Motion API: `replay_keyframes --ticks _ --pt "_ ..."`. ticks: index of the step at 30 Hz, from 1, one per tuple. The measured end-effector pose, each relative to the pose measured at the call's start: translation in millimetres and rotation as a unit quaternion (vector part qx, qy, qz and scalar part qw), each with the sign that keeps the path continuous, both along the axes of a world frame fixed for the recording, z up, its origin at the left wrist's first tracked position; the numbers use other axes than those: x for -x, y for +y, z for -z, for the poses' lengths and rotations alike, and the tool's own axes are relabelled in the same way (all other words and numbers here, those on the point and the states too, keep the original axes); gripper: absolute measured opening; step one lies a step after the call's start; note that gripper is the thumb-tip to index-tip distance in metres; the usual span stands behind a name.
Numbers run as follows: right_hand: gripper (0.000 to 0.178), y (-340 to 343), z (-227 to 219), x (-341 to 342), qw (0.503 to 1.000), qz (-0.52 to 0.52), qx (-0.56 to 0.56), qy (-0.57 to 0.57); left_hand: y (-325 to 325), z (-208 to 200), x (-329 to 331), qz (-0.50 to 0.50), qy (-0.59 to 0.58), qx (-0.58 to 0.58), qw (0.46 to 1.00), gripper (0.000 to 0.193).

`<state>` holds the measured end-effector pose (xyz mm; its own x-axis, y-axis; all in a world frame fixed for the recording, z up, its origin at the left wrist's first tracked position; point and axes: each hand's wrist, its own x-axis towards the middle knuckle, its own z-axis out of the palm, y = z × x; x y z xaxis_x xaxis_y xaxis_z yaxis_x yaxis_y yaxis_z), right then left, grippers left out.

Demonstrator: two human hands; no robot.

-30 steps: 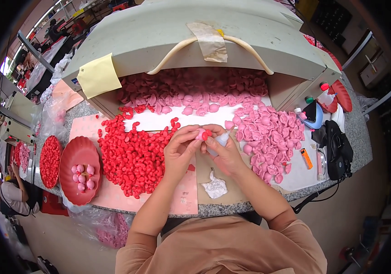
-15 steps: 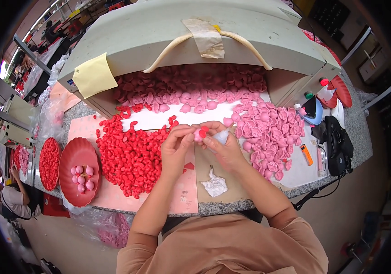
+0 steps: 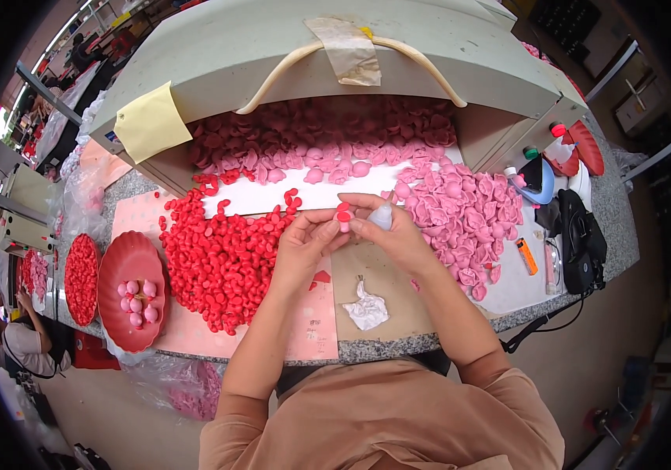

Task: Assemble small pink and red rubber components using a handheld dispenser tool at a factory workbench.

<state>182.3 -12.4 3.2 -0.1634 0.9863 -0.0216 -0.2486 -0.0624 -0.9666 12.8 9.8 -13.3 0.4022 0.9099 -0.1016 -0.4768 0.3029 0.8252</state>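
Between my hands is a small pink piece (image 3: 344,227) with a red bow-shaped piece (image 3: 343,211) standing up against it. My left hand (image 3: 304,241) is closed, with thumb and fingertips pinching the pink piece. My right hand (image 3: 395,240) is closed too, wrapped round a small translucent squeeze bottle (image 3: 382,217); its thumb and fingertips meet the pink piece. To the left lies a heap of red bow-shaped pieces (image 3: 222,270). A heap of pink petal-like pieces (image 3: 472,223) spreads on the right. A crumpled white tissue (image 3: 366,309) lies below my hands.
A grey metal hood (image 3: 273,74) arches over more pink pieces. A red scalloped dish (image 3: 133,333) holds several pink pieces; beside it a dish is full of red pieces (image 3: 81,278). An orange lighter (image 3: 526,257) and a black bag (image 3: 582,239) lie at right.
Both hands have turned the pink piece, so the red bow now stands upright on top. The bottle has stayed in my right hand. The whole view has shifted slightly.
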Motion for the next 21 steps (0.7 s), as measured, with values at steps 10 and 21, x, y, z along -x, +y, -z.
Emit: replay_keyframes --ticks 10,21 --pt "0.042 2 2 -8 0.998 -0.032 0.009 -0.051 3 1 3 0.022 0.024 0.025 0.999 0.019" --pt "0.043 3 12 -3 0.999 -0.012 0.014 -0.045 -1 1 1 -0.015 0.051 0.013 0.998 0.022"
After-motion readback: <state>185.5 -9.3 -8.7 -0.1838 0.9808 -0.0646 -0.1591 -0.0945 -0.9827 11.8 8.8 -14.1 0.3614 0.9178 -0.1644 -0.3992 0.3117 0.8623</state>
